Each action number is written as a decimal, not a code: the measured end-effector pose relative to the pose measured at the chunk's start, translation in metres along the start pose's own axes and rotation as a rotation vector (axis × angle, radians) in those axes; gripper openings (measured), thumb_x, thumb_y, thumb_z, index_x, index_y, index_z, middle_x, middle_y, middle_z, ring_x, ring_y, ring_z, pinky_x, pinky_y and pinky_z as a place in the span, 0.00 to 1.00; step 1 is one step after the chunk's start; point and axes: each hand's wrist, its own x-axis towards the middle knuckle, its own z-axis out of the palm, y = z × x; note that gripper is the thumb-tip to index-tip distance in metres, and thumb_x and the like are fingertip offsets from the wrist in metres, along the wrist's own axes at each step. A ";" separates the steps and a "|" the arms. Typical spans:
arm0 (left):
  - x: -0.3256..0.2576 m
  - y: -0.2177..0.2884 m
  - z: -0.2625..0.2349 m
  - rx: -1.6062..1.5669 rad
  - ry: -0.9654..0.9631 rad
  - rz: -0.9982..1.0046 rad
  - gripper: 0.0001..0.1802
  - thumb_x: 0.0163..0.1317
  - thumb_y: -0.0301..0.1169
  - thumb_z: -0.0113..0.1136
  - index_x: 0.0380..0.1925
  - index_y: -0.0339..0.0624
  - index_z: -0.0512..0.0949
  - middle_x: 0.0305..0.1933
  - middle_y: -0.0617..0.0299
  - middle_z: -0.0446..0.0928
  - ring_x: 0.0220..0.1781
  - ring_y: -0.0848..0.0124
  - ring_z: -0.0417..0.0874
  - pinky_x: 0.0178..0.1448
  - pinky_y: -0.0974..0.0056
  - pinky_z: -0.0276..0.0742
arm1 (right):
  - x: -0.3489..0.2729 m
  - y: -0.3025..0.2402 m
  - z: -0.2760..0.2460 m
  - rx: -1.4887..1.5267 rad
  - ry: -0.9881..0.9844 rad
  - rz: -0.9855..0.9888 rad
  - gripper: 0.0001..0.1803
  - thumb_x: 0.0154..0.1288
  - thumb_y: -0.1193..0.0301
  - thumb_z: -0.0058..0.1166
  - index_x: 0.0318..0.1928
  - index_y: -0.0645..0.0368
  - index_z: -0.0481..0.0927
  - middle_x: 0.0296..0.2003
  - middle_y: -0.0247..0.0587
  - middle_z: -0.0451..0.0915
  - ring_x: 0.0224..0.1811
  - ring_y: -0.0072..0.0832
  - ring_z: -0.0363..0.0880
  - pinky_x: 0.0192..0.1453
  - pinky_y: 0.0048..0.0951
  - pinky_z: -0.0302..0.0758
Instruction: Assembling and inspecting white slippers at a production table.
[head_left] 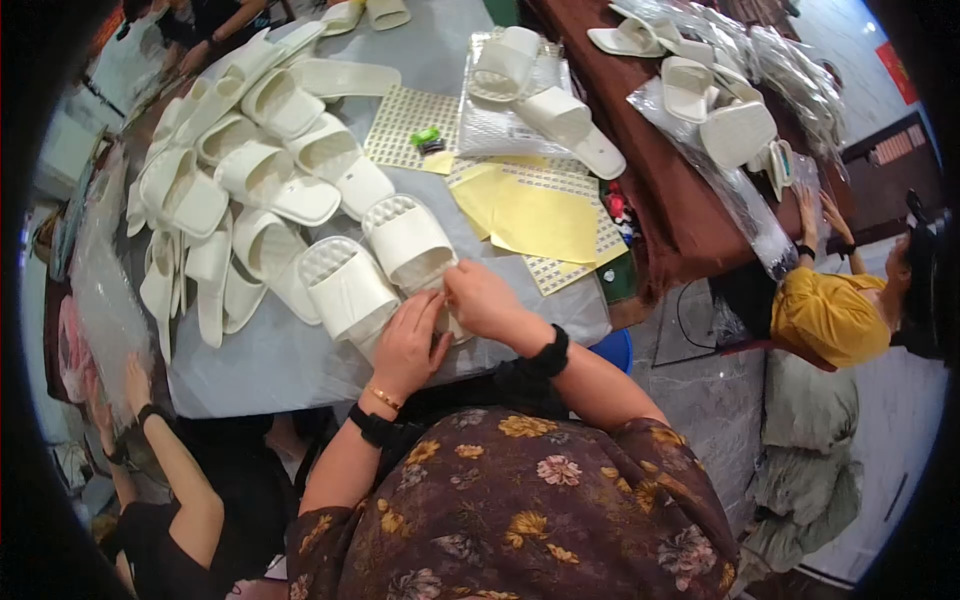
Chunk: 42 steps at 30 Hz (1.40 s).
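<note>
A pair of white open-toed slippers lies toes away from me at the near table edge: a left slipper (348, 293) and a right slipper (408, 240). My left hand (407, 345) is closed over the heel end of the left one, thumb toward the right. Beside it, my right hand (488, 302) is in a pinch at the right slipper's side and heel. Whatever lies between those fingertips is too small or hidden to make out. Both heels are partly covered by my hands.
A big pile of white slippers (265, 170) stands left on the grey-covered table (230, 385). Sticker sheets (405, 115), yellow backing paper (545, 225) and a bagged slipper pair (510, 70) lie beyond. Co-workers' hands (137, 385) are at left; a yellow-clad person (830, 315) works at right.
</note>
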 end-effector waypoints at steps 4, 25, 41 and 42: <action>-0.001 -0.003 0.000 -0.002 0.001 0.013 0.30 0.56 0.32 0.67 0.60 0.38 0.72 0.62 0.52 0.73 0.64 0.54 0.74 0.67 0.55 0.71 | -0.012 0.011 -0.016 0.214 -0.004 0.068 0.04 0.62 0.76 0.53 0.36 0.62 0.74 0.34 0.52 0.75 0.40 0.52 0.74 0.44 0.45 0.72; -0.004 -0.006 0.002 -0.052 0.037 -0.003 0.22 0.56 0.31 0.68 0.51 0.36 0.77 0.61 0.51 0.75 0.64 0.54 0.75 0.65 0.55 0.73 | 0.004 -0.017 0.005 -0.283 0.073 -0.048 0.06 0.56 0.76 0.56 0.35 0.60 0.75 0.32 0.49 0.76 0.41 0.46 0.78 0.42 0.44 0.76; -0.006 -0.009 0.006 -0.036 0.009 -0.013 0.24 0.56 0.31 0.68 0.53 0.38 0.76 0.63 0.51 0.74 0.64 0.52 0.74 0.67 0.53 0.71 | -0.109 0.110 -0.111 -0.053 0.529 0.669 0.08 0.67 0.71 0.52 0.37 0.64 0.78 0.36 0.57 0.82 0.42 0.53 0.81 0.46 0.46 0.75; -0.006 -0.009 0.006 -0.019 0.004 -0.011 0.24 0.56 0.31 0.68 0.53 0.37 0.76 0.64 0.52 0.73 0.64 0.52 0.74 0.66 0.53 0.71 | -0.111 0.116 -0.113 -0.118 0.532 0.702 0.08 0.66 0.71 0.52 0.37 0.64 0.79 0.37 0.58 0.82 0.43 0.55 0.81 0.47 0.48 0.75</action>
